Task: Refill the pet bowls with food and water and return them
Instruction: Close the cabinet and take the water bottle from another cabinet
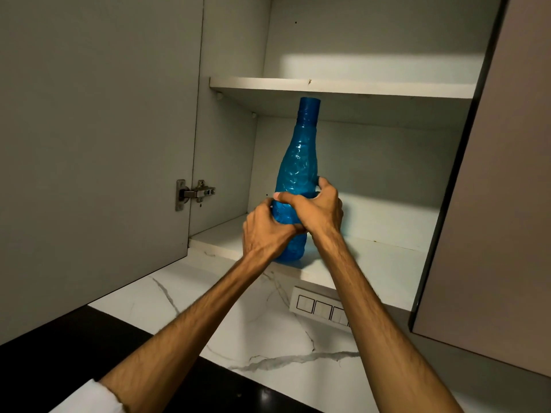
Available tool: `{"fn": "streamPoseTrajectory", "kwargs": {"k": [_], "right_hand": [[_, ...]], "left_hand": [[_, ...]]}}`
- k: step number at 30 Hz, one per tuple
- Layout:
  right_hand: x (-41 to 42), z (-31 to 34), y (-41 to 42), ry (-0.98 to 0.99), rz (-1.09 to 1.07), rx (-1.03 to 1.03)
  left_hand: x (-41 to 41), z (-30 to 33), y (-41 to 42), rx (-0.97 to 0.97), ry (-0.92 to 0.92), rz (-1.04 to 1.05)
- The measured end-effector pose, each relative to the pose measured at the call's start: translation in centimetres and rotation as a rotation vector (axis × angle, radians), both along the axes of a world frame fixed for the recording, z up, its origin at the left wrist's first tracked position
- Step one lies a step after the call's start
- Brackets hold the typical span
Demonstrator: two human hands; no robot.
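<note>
Two hands on one blue bottle [298,162] | left hand [267,231] and right hand [316,208] both wrapped round its lower body | bottle upright at the lower shelf [372,257] front edge | we should keep it vertical, clearing the upper shelf [343,87].

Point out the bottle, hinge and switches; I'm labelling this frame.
bottle [298,165]: head view, on its textured upper body.
hinge [195,193]: head view, on its metal arm.
switches [323,310]: head view, on the middle rocker.
</note>
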State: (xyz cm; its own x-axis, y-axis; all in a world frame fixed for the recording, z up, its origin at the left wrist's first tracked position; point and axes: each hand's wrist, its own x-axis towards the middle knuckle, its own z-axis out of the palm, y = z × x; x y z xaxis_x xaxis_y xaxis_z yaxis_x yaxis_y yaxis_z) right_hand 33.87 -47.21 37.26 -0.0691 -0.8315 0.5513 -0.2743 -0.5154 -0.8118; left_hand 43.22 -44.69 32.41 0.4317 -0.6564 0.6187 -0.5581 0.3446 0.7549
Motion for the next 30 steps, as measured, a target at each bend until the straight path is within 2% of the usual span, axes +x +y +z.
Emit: {"fn": "streamPoseTrajectory", "kwargs": {"k": [16,22,30], "right_hand": [[1.3,-3.0,11.7,-0.014,0.062,-0.011],[1.7,-5.7,14.9,-0.003,0.085,0.017],[2.6,-11.6,17.6,0.007,0.065,0.049]], "left_hand": [[1.7,-3.7,10.9,-0.082,0.037,0.006],[2.3,-6.5,14.4,-0.094,0.037,0.005],[2.6,-11.7,17.9,-0.012,0.055,0.001]]}}
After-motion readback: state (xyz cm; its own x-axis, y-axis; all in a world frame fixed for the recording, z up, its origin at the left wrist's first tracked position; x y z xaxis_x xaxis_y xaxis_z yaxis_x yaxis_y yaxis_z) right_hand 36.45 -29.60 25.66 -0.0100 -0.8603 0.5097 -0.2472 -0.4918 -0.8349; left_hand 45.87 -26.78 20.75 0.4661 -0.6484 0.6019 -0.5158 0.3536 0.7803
